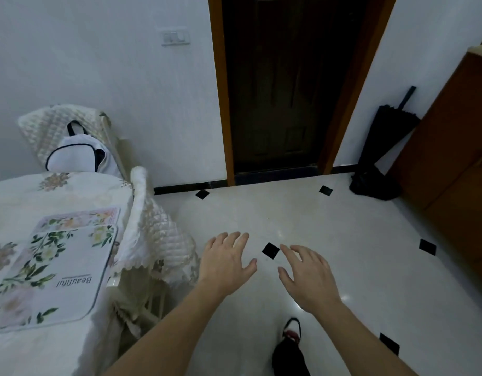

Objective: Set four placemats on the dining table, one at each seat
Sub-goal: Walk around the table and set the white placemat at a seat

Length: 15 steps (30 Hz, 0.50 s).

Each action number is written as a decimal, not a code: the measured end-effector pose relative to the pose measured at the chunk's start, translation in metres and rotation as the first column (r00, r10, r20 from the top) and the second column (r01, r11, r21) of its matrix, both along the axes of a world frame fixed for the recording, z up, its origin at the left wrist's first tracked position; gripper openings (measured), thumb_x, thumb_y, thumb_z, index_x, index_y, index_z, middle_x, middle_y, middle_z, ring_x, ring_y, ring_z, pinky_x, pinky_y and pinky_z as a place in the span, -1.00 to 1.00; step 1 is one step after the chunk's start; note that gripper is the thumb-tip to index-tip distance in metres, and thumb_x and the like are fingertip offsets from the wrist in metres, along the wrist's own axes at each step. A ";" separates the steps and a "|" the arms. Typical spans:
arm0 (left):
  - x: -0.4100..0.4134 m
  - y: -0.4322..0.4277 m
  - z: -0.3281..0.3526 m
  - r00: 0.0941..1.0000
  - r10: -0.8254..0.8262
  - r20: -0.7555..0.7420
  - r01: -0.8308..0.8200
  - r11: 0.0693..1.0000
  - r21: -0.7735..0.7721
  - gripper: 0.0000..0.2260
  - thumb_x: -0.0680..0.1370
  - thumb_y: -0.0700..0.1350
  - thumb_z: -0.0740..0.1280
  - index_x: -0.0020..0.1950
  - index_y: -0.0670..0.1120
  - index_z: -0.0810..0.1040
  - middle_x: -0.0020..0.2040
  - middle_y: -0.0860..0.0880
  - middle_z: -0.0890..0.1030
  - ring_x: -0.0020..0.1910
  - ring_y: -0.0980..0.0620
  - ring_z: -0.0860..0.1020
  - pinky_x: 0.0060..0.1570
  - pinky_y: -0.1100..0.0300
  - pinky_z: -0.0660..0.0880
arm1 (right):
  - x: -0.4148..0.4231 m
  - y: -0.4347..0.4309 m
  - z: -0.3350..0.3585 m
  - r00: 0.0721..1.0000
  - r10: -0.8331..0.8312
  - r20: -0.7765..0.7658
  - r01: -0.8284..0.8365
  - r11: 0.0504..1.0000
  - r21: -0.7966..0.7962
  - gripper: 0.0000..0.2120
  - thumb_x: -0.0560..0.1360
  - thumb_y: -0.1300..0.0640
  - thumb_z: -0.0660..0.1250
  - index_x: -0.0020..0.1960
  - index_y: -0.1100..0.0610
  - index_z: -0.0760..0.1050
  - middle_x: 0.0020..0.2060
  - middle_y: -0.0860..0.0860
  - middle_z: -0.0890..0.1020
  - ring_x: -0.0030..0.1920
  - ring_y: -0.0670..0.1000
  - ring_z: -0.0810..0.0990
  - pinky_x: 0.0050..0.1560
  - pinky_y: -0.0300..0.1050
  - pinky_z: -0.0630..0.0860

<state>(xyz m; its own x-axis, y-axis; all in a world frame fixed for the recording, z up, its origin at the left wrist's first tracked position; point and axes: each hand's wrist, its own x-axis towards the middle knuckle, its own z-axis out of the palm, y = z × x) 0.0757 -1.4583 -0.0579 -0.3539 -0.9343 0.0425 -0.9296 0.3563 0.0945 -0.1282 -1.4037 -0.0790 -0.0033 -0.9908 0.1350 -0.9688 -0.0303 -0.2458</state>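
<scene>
Your left hand (226, 263) and right hand (307, 275) hang released over the floor (343, 234); the placemats (52, 278) lie left on the tabletop (22, 196).

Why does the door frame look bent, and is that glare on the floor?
Head view: the wide-angle lens bows the door frame; the light is dim and bluish, with small glare spots on the glossy floor; the doorway is nearly black.

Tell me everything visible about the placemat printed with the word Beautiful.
The placemat is a pale rectangle with rounded corners and a thin grey border, printed with green leaves, pale flowers and lettering. It looks smooth and lies flat on the tablecloth near its edge, its far end overlapping a second mat.
</scene>
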 end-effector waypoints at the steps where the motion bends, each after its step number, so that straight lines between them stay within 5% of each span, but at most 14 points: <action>1: -0.001 -0.016 0.000 1.000 0.012 -0.002 -0.012 1.000 -0.001 -0.39 0.55 0.30 0.07 0.53 0.03 0.25 0.48 0.01 0.39 0.44 -0.07 0.34 0.44 -0.01 0.24 | -0.001 -0.018 0.000 1.000 0.013 0.004 -0.013 1.000 0.000 -0.55 0.46 -0.10 0.25 0.31 0.01 0.48 0.14 0.03 0.62 0.15 0.08 0.58 0.18 0.07 0.50; 15: 0.006 -0.270 0.014 0.953 0.302 0.028 -0.301 0.953 -0.036 -0.41 0.53 0.29 0.08 0.48 0.02 0.30 0.43 -0.01 0.45 0.38 -0.07 0.40 0.38 -0.03 0.31 | 0.005 -0.354 0.013 0.941 0.337 0.015 -0.337 0.941 -0.014 -0.52 0.53 -0.10 0.26 0.41 0.00 0.39 0.23 0.05 0.57 0.23 0.07 0.52 0.26 0.06 0.44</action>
